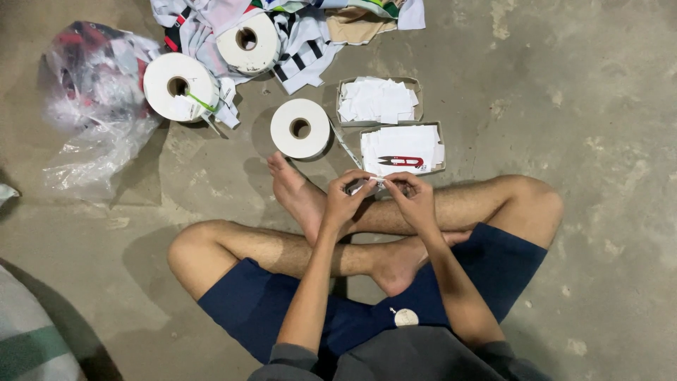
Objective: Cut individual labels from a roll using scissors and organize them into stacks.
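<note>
I sit cross-legged on a concrete floor. My left hand (345, 200) and my right hand (412, 197) meet above my shins and pinch a small white piece of tape (371, 183) between their fingertips. A thin white strip (344, 143) runs from the piece up to the nearest white tape roll (300, 128). Just beyond my hands lies a shallow tray (403, 149) of cut white pieces with a red thread snip (400, 161) on top. A second tray (379, 100) of white pieces sits behind it.
Two more white tape rolls (180, 87) (248, 42) lie at the upper left on a heap of striped cloth (303, 39). A clear plastic bag (95, 106) of fabric rests at far left. A grey-green bundle (32, 331) fills the bottom left corner.
</note>
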